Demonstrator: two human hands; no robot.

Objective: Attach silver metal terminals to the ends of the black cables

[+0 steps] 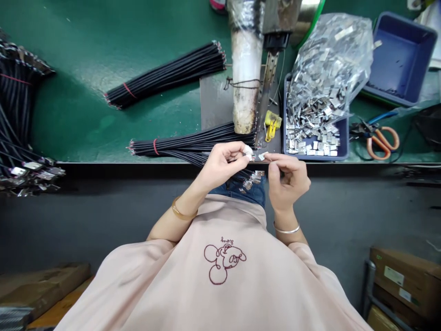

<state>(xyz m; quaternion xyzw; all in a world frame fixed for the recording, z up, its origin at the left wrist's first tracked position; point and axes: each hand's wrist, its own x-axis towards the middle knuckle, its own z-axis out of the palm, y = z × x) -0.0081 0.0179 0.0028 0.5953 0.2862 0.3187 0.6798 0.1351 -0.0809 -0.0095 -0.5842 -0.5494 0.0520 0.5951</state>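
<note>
Left of the blue tray (343, 138), the left hand (224, 162) pinches a cable end (254, 157); the right hand (288, 180) pinches a connector (263, 156). Apparent step: joining; next move likely needs alignment.

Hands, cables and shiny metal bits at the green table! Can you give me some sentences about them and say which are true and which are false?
1. The right hand holds a small metal connector. True.
2. The left hand is holding nothing. False: the left hand pinches a cable end.
3. The orange-handled tool lies to the right of the tray of metal pieces. True.
4. The yellow clip sits inside that tray. False: the yellow clip is outside it, on the left.
5. The silver bangle is on the left wrist. False: the silver bangle is on the right wrist.
</note>
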